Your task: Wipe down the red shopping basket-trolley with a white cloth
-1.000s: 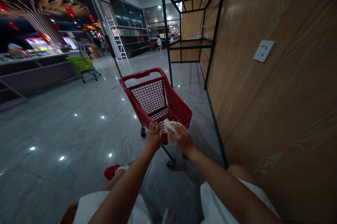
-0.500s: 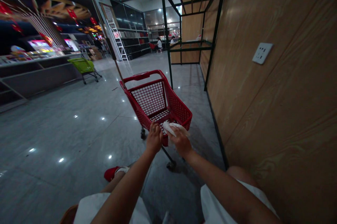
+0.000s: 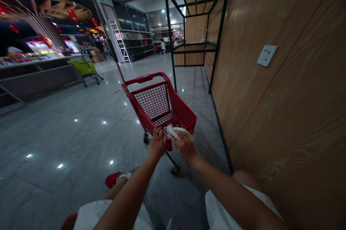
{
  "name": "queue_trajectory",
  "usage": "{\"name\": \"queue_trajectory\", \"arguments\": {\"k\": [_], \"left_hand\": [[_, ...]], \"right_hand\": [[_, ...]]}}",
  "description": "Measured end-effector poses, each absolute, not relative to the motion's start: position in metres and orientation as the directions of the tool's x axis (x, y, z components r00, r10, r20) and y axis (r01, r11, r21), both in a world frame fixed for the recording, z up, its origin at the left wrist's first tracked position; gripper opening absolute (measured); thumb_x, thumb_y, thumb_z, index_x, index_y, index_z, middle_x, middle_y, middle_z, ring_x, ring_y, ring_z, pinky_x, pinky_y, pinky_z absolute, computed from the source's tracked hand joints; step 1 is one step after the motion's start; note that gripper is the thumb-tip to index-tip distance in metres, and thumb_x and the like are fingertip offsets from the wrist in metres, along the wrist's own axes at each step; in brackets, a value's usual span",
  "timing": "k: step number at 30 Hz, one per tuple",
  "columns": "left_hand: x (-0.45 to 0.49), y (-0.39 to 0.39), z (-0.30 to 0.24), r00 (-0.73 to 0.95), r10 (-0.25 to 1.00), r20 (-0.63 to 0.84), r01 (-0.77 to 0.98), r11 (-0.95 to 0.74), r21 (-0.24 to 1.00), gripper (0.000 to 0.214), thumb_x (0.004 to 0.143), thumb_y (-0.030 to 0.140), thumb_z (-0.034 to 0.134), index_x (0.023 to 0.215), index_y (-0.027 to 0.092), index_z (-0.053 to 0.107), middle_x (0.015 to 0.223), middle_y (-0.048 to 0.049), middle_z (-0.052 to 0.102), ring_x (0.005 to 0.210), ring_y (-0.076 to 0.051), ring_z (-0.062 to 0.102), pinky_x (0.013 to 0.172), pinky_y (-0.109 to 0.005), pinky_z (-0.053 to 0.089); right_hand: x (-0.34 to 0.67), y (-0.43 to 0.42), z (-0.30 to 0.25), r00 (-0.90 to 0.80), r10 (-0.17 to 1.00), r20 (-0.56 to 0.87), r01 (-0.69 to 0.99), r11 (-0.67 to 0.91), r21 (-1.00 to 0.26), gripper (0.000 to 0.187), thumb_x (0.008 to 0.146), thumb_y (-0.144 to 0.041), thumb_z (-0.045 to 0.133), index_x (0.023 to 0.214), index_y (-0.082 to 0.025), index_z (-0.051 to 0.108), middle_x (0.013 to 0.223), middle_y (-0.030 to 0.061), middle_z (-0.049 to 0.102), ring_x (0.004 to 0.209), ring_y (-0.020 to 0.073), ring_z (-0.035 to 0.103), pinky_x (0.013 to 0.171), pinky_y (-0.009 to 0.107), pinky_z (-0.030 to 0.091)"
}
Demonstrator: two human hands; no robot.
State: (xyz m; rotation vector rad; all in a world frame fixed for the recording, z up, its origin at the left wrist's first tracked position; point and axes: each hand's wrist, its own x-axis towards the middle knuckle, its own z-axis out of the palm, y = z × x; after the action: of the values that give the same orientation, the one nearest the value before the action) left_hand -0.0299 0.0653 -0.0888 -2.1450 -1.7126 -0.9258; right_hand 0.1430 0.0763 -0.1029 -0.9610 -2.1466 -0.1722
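Note:
A red plastic shopping cart point(image 3: 151, 101) with a mesh basket stands before me, its near end between my knees. My left hand point(image 3: 158, 142) is closed over the near rim of the basket, left of the middle. In my right hand point(image 3: 185, 145) is a crumpled white cloth point(image 3: 174, 131), pressed against the same rim just to the right. The palm side of both hands is hidden. A long pole point(image 3: 108, 39) rises from the cart's handle end at the far left corner.
Close on my right runs a wood-panelled wall point(image 3: 270, 114) with a power socket point(image 3: 267, 56). A dark metal frame point(image 3: 174, 67) stands behind the cart. A green cart point(image 3: 83, 67) is by a counter point(image 3: 48, 78) at left. Two people point(image 3: 163, 46) are far back.
The view has shifted very slightly. Both hands stay at the near rim, and the cloth's folds sit a little differently in my right hand.

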Motion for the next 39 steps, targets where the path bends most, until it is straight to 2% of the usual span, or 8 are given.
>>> {"name": "queue_trajectory", "arguments": {"k": [3,9,18,22,26,31,34,39], "left_hand": [[-0.031,0.065,-0.088,0.128,0.78,0.612,0.94,-0.292,0.175,0.023,0.093,0.022,0.035,0.106,0.018,0.052,0.118,-0.0112,0.057,0.143,-0.024,0.024,0.113,-0.05,0.036],[-0.029,0.065,-0.089,0.136,0.776,0.616,0.943,-0.293,0.161,0.024,0.094,0.023,0.032,0.106,0.017,0.052,0.118,-0.0114,0.055,0.142,-0.026,0.024,0.112,-0.052,0.037],[-0.038,0.067,-0.089,0.249,0.752,0.611,0.945,-0.326,0.016,0.025,0.093,0.02,0.033,0.105,0.017,0.055,0.108,-0.0099,0.058,0.133,-0.026,0.039,0.111,-0.052,0.038],[-0.039,0.067,-0.087,0.281,0.767,0.577,0.941,-0.338,-0.009,0.023,0.092,0.02,0.034,0.101,0.018,0.055,0.107,-0.0101,0.059,0.127,-0.026,0.044,0.11,-0.052,0.038],[-0.035,0.067,-0.089,0.222,0.772,0.596,0.955,-0.295,0.027,0.024,0.092,0.022,0.035,0.105,0.017,0.055,0.109,-0.011,0.058,0.128,-0.026,0.044,0.109,-0.053,0.038],[-0.036,0.066,-0.091,0.272,0.746,0.608,0.948,-0.317,-0.035,0.027,0.092,0.02,0.034,0.107,0.017,0.056,0.108,-0.0102,0.059,0.127,-0.026,0.044,0.109,-0.053,0.039],[-0.039,0.064,-0.089,0.286,0.749,0.598,0.947,-0.316,-0.057,0.027,0.093,0.021,0.034,0.107,0.017,0.056,0.106,-0.0096,0.059,0.127,-0.027,0.044,0.108,-0.052,0.04],[-0.037,0.065,-0.088,0.23,0.768,0.597,0.953,-0.303,0.023,0.024,0.092,0.021,0.034,0.104,0.018,0.054,0.109,-0.0104,0.058,0.129,-0.026,0.043,0.108,-0.052,0.04]], "right_hand": [[0.15,0.085,-0.103,-0.439,0.589,0.678,0.688,0.706,-0.167,0.04,0.089,-0.014,0.055,0.127,-0.028,0.059,0.13,0.0065,0.057,0.122,0.0222,0.05,0.106,0.039,0.042],[0.179,0.12,-0.102,-0.253,0.695,0.673,0.795,0.546,-0.265,0.037,0.09,-0.012,0.048,0.122,-0.023,0.063,0.129,0.0101,0.057,0.125,0.0254,0.047,0.1,0.04,0.047],[0.144,0.077,-0.102,-0.456,0.539,0.709,0.641,0.751,-0.159,0.046,0.089,-0.011,0.05,0.133,-0.024,0.054,0.138,0.0076,0.051,0.131,0.0227,0.041,0.108,0.04,0.04],[0.166,0.103,-0.102,-0.366,0.633,0.683,0.727,0.652,-0.215,0.039,0.089,-0.01,0.05,0.124,-0.022,0.061,0.13,0.0104,0.056,0.125,0.024,0.047,0.106,0.041,0.042],[0.173,0.11,-0.1,-0.262,0.676,0.689,0.765,0.58,-0.279,0.041,0.09,-0.011,0.047,0.127,-0.021,0.059,0.135,0.0123,0.052,0.129,0.0262,0.043,0.105,0.045,0.042],[0.141,0.072,-0.102,-0.411,0.561,0.718,0.659,0.728,-0.192,0.048,0.091,-0.009,0.046,0.137,-0.024,0.049,0.141,0.008,0.048,0.134,0.0233,0.037,0.109,0.041,0.039],[0.14,0.072,-0.105,-0.474,0.528,0.704,0.627,0.764,-0.152,0.046,0.09,-0.01,0.048,0.134,-0.025,0.053,0.138,0.0075,0.051,0.131,0.0233,0.041,0.109,0.041,0.04],[0.174,0.113,-0.103,-0.303,0.694,0.653,0.76,0.589,-0.274,0.04,0.089,-0.01,0.049,0.125,-0.023,0.061,0.134,0.0104,0.054,0.13,0.0252,0.044,0.103,0.04,0.045]]}}
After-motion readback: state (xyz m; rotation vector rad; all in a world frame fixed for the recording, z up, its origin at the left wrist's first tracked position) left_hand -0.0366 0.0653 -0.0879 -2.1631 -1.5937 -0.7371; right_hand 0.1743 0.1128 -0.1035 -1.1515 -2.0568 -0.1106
